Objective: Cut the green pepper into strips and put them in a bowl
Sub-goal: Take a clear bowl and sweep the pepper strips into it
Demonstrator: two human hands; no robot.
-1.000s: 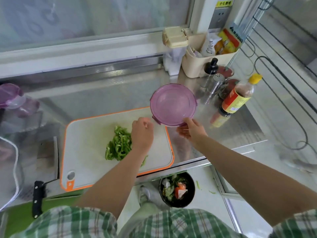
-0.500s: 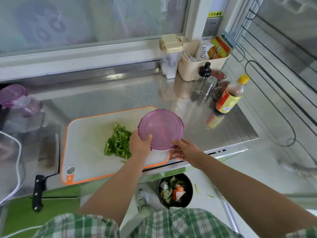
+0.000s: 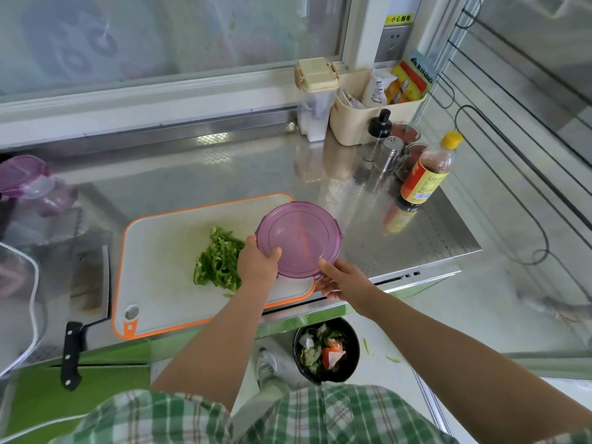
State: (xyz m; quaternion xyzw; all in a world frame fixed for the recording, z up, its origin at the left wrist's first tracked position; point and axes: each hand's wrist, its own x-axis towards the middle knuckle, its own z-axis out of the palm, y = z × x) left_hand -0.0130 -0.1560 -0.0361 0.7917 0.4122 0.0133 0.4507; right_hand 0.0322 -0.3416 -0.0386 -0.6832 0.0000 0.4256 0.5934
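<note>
Plaid shirt [image 3: 288, 418] at bottom edge. Black bin [image 3: 356, 354] with veg scraps on the floor below the counter edge.

Left hand [image 3: 258, 267] grips the left rim of the purple bowl [image 3: 299, 240], thumb on top, fingers curled under and out of sight. Right hand [image 3: 344, 282] holds the near-right rim, thumb pressed to the edge, other fingers curled below. Bowl is over the right end of the cutting board [image 3: 160, 251]; cannot tell if it is resting on the board or just above it, or if a lid is on.

Green pepper strips [image 3: 219, 262] lie in a loose pile mid-board, just left of the left hand, not in the bowl. A stray bit sits near the board's front edge.

Cleaver [image 3: 88, 283] lies flat on the steel counter [image 3: 224, 174] left of the board, black handle toward the person.

Farther back: sauce bottle [image 3: 424, 176] with yellow cap at right, metal shaker [image 3: 389, 155] beside it, cream caddy [image 3: 352, 126] with packets against the window frame. Another purple container [image 3: 25, 181] at far left.
</note>
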